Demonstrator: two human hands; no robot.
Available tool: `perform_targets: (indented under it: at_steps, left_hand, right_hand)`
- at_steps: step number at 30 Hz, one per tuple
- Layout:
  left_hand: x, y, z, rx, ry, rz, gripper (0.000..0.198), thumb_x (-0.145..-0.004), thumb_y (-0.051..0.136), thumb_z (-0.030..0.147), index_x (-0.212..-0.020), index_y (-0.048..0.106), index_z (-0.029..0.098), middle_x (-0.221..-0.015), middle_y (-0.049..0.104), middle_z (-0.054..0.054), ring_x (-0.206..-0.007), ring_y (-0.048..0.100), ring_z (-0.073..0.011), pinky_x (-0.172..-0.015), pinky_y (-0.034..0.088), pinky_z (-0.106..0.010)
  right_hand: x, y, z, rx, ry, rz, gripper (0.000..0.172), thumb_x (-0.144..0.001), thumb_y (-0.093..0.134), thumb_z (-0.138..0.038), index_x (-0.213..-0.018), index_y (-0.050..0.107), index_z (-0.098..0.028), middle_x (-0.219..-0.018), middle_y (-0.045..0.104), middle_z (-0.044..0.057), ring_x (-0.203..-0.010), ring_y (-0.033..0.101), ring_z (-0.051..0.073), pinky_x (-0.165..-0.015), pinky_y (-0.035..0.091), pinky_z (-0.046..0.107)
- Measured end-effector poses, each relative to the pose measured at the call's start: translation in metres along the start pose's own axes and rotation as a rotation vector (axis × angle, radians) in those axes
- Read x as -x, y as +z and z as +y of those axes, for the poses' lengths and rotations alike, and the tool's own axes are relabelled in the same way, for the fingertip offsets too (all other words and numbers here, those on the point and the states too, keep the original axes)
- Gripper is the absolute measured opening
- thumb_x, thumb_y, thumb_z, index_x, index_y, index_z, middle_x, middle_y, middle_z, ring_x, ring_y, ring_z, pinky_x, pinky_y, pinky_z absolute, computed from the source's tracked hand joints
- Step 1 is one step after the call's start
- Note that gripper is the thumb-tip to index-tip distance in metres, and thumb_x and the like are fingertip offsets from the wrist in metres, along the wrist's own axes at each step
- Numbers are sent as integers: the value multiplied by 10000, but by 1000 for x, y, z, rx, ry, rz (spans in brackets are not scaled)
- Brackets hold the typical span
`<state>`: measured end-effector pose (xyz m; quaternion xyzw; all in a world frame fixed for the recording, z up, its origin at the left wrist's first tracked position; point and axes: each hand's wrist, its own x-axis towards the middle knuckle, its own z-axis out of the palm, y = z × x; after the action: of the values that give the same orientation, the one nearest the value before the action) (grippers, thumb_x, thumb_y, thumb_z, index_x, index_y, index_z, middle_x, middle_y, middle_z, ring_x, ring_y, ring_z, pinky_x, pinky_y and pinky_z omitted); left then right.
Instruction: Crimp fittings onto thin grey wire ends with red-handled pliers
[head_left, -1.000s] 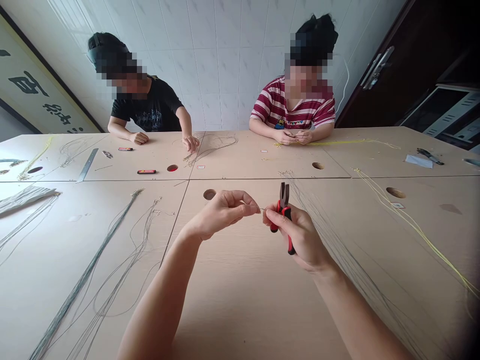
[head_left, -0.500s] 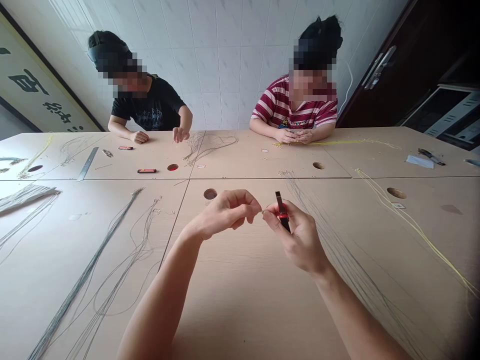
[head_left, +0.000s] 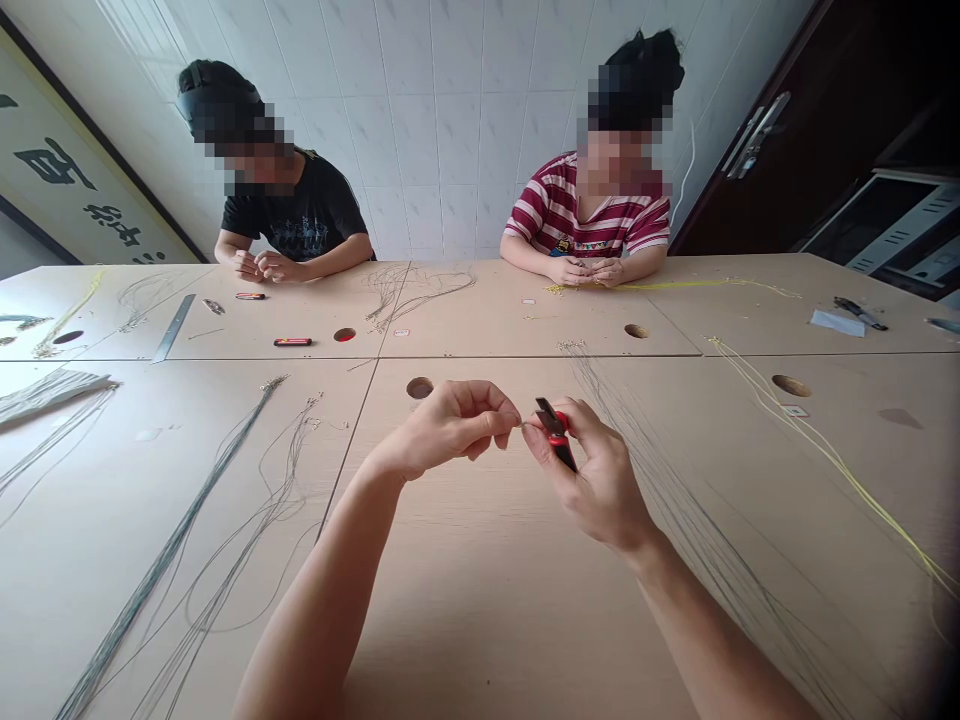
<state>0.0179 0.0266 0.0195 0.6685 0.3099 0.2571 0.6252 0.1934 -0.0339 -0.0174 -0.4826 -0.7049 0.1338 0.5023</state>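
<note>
Over the middle of the table, my left hand is closed in a pinch on a thin, pale yellowish wire end. Close against it, the thumb and forefinger of my right hand meet the same wire end. A small red-and-black pliers-like tool is gripped in that right hand, its dark metal tip pointing up and away; its exact kind is hard to make out. Fingers hide most of the wire end. Thin grey wires run along the table beside my right hand.
A grey-green wire bundle and loose wires lie left; yellow wires lie right. The table has round holes. Opposite sit a person in black and a person in stripes. A ruler lies far left.
The tool in my right hand has tilted, its tip moving left and down. My left hand stays nearly still. The black-clad person's hand has drawn back from the wires to join the other hand.
</note>
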Motion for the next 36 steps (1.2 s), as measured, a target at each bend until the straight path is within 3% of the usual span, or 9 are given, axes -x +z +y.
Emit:
perform_targets:
  at_steps: [19, 26, 28, 30, 32, 36]
  left_hand:
    - [0, 0, -1, 60, 16, -29, 61, -852, 601, 189, -809, 590, 146, -640, 590, 35, -458, 391, -19, -431, 288, -172]
    - [2, -4, 2, -62, 15, 1, 113, -868, 581, 253, -923, 617, 162, -772, 676, -15, -526, 557, -72, -445, 367, -192]
    - [3, -5, 2, -99, 42, 60, 120, -857, 598, 273, -903, 622, 165, -841, 682, -33, -625, 599, -97, -527, 429, -212]
    - [4, -5, 3, -171, 98, 150, 104, -840, 617, 273, -847, 630, 169, -1014, 663, -60, -858, 619, -139, -719, 476, -253]
    - [5, -5, 4, -266, 140, 222, 92, -829, 625, 264, -800, 635, 177, -1126, 611, -59, -1035, 559, -174, -880, 436, -298]
    - [7, -3, 5, -376, 110, 185, 140, -838, 604, 284, -737, 624, 189, -943, 585, -25, -930, 531, -173, -847, 404, -323]
  right_hand:
    - [0, -1, 0, 23, -99, 6, 112, -895, 553, -148, -846, 500, -234, -765, 557, -13, -715, 509, 143, -716, 432, 299]
    - [0, -3, -1, 42, -101, -4, 97, -902, 547, -172, -839, 504, -232, -749, 556, -14, -698, 495, 144, -704, 426, 297]
    - [-1, -4, -1, 55, -98, -17, 100, -900, 546, -175, -833, 499, -232, -740, 549, -12, -693, 488, 149, -692, 422, 298]
    - [-1, -4, -2, 67, -91, -31, 105, -896, 547, -174, -829, 492, -232, -735, 543, -9, -691, 478, 153, -686, 418, 300]
    - [-1, -4, -2, 75, -79, -45, 109, -894, 543, -175, -821, 487, -232, -727, 536, -6, -691, 469, 157, -682, 415, 302]
    - [-1, -4, -2, 83, -56, -78, 134, -895, 531, -176, -787, 474, -230, -706, 520, -8, -686, 451, 161, -679, 407, 301]
